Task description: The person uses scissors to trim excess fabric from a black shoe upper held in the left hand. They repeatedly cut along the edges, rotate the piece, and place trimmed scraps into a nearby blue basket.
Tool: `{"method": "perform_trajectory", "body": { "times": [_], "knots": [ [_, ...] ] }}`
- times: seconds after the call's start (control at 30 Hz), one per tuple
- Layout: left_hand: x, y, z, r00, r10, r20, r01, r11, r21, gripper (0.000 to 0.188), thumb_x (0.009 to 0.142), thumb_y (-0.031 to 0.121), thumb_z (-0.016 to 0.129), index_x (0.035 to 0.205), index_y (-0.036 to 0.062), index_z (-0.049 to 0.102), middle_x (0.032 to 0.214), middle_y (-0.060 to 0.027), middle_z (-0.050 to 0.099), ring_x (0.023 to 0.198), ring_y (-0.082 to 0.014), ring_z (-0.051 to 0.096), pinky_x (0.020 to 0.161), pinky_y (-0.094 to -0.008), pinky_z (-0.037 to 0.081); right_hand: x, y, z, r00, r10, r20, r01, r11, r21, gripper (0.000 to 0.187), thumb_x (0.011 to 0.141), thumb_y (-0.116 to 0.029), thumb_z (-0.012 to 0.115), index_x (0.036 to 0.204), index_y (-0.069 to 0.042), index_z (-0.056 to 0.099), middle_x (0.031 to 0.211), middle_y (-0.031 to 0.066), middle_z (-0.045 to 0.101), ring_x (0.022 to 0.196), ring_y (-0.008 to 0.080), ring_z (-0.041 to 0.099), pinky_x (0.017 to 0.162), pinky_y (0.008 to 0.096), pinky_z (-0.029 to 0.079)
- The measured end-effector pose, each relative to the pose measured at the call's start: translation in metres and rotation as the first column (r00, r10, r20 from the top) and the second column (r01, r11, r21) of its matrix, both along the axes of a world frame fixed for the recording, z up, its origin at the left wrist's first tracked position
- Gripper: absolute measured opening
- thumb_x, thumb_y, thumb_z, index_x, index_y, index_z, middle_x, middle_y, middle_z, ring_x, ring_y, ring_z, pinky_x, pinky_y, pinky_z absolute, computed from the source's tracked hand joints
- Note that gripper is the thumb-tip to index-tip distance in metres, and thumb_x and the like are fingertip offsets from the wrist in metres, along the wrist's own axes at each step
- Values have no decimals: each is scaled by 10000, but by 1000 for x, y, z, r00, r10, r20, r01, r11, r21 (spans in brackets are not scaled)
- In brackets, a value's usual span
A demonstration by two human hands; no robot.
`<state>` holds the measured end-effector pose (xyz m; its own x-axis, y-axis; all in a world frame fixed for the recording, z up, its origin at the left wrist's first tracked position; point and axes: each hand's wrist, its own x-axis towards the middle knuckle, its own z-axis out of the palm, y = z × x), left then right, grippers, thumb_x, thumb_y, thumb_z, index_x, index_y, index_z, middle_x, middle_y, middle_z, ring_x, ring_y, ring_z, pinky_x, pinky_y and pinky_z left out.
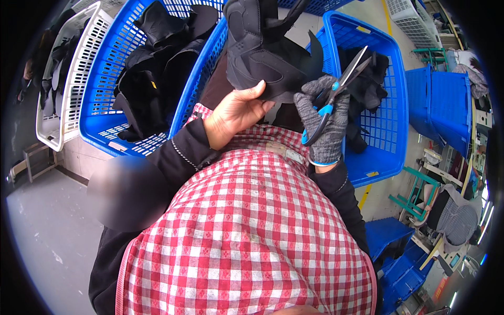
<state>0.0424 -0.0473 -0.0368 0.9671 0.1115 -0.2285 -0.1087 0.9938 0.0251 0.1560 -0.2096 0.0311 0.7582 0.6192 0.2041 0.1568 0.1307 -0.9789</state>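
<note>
My bare left hand (239,113) pinches the lower edge of a black stitched fabric piece (257,58), which looks like a shoe upper, with the thumb on top. The piece spreads out above my lap, and a strap-like part rises from its far end. In my right hand (326,118), which wears a grey knitted glove, is a pair of scissors (341,84) with blue-and-black handles. Their blades point up and to the right, slightly parted, apart from the fabric. Some gloved fingers lie close to the right edge of the black piece.
On the left stands a blue crate (181,113) with several black pieces, beside a white crate (65,105). Another blue crate (388,142) at the right also holds black pieces. Farther right are stacked blue bins (446,100), a green metal frame (415,197) and a chair (459,215).
</note>
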Motion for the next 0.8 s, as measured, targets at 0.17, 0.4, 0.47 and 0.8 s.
{"method": "perform_trajectory", "body": {
  "times": [0.17, 0.4, 0.47, 0.8],
  "knots": [
    [-7, 0, -5, 997, -68, -41, 71, 996, 60, 396, 1002, 46, 674, 1386, 103, 597, 1361, -59, 666, 1275, -231, 621, 1060, -414, 529, 21, 1, 10, 965, -1, 261, 38, 990, -136, 568, 883, 102, 743, 1391, -54, 545, 1254, 107, 688, 1134, 196, 685, 997, 346, 568],
    [-8, -3, 0, 998, -46, -52, 54, 985, 165, 404, 999, 35, 669, 1389, 109, 595, 1349, -43, 670, 1250, -212, 638, 1050, -404, 533, 35, 30, 52, 751, 239, 616, 44, 912, -408, 512, 858, -99, 847, 1321, -51, 632, 1138, 113, 757, 1031, 234, 753, 878, 345, 596],
    [-8, -4, 0, 998, -38, -51, 47, 980, 195, 402, 1000, 35, 668, 1388, 112, 595, 1341, -43, 672, 1247, -209, 640, 1049, -402, 535, 37, 37, 53, 730, 260, 632, 28, 913, -408, 488, 852, -173, 860, 1282, -52, 666, 1077, 130, 761, 970, 254, 757, 826, 360, 590],
    [-14, 8, 0, 989, 35, -146, -11, 986, 165, 381, 988, 84, 708, 1357, 123, 621, 1290, -47, 702, 1175, -214, 687, 1006, -376, 576, 67, -3, 24, 939, 296, -173, -321, 937, -138, 371, 1002, -148, 688, 1340, -28, 590, 1144, 55, 629, 1043, 140, 620, 924, 316, 563]
  ]
}}
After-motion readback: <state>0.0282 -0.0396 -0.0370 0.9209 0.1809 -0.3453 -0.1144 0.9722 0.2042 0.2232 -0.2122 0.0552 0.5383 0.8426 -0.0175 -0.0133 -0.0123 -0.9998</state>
